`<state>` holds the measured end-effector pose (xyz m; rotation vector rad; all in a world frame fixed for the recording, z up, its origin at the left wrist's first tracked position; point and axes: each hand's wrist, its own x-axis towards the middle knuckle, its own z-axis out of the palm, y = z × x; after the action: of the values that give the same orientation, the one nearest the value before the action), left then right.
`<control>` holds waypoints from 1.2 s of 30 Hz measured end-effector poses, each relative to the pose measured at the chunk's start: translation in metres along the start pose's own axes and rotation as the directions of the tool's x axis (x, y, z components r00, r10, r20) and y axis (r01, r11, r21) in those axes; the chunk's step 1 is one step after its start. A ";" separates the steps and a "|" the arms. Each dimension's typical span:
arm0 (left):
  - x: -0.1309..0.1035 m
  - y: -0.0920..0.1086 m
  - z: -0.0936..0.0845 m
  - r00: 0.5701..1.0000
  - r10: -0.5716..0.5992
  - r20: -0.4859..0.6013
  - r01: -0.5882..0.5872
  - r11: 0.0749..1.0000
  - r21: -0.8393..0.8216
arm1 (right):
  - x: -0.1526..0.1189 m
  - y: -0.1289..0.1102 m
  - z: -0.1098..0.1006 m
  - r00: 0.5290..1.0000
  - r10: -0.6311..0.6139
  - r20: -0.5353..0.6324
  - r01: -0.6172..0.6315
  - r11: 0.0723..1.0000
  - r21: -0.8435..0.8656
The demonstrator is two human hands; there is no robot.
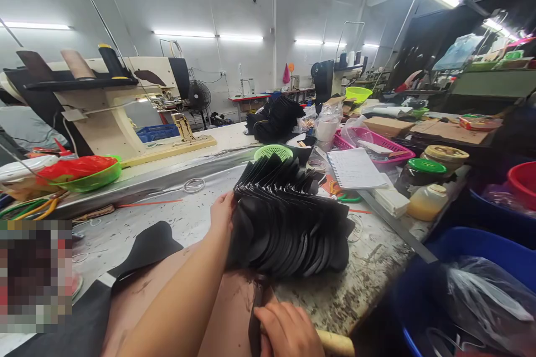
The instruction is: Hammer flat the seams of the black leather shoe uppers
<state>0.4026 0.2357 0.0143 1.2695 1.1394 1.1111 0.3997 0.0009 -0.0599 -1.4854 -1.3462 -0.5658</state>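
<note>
Black, thin, leather-like cut pieces [293, 228] stand in a dense overlapping row on the worktable. At the near left edge of that row, my left hand [223, 211] is closed on the pieces, its fingertips partly hidden. My right hand [291, 328] is closed low in front, with a pale wooden handle [337, 343] sticking out to its right; the tool's other end is not clear. A narrow dark strip [255, 315] lies beside its fingers. Under my left forearm is a brownish-pink sheet [167, 290], with a larger black piece [153, 245] at its left.
A sewing machine [121, 106] with thread cones stands at the left. Beyond the row are a green basket [273, 152] and another black pile [276, 117]. To the right are a notebook [355, 168], jars [427, 173], a metal ruler [397, 226] and a blue tub [456, 240].
</note>
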 end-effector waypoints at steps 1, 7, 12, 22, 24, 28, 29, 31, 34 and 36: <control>-0.001 0.002 -0.003 0.999 0.028 -0.018 -0.028 0.999 0.018 | 0.001 0.000 -0.001 1.000 -0.007 0.014 0.007 1.000 -0.006; -0.016 0.044 0.002 0.924 0.374 0.075 -0.381 0.899 0.217 | 0.001 -0.003 -0.002 0.999 -0.025 0.045 0.025 1.000 -0.009; -0.025 0.069 0.024 0.774 0.399 0.491 -0.583 0.752 0.309 | 0.043 0.003 -0.037 1.000 0.011 0.020 -0.014 0.987 0.157; -0.032 0.024 -0.005 0.681 0.446 0.581 -0.692 0.651 0.312 | 0.229 0.087 0.000 0.791 0.089 0.606 0.099 0.958 -0.270; -0.032 0.016 -0.007 0.675 0.469 0.570 -0.702 0.646 0.299 | 0.238 0.090 0.014 0.705 0.134 0.696 0.157 0.928 -0.337; -0.031 0.001 -0.006 0.656 0.518 0.548 -0.720 0.647 0.251 | 0.242 0.087 0.025 0.657 0.217 0.722 0.196 0.875 -0.442; -0.031 -0.002 -0.005 0.653 0.530 0.542 -0.723 0.648 0.237 | 0.243 0.086 0.027 0.645 0.238 0.727 0.210 0.858 -0.468; -0.032 -0.007 -0.002 0.651 0.547 0.526 -0.725 0.653 0.219 | 0.243 0.082 0.030 0.622 0.270 0.735 0.243 0.826 -0.508; -0.042 -0.010 -0.003 0.663 0.541 0.517 -0.718 0.655 0.235 | 0.239 0.072 0.036 0.598 0.269 0.755 0.296 0.801 -0.520; -0.051 -0.009 -0.006 0.672 0.519 0.528 -0.714 0.644 0.275 | 0.235 0.066 0.039 0.576 0.263 0.774 0.326 0.794 -0.513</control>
<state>0.3907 0.1856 0.0057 2.2990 0.6389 0.9992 0.5132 0.1498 0.1016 -2.4778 -2.0343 -0.3203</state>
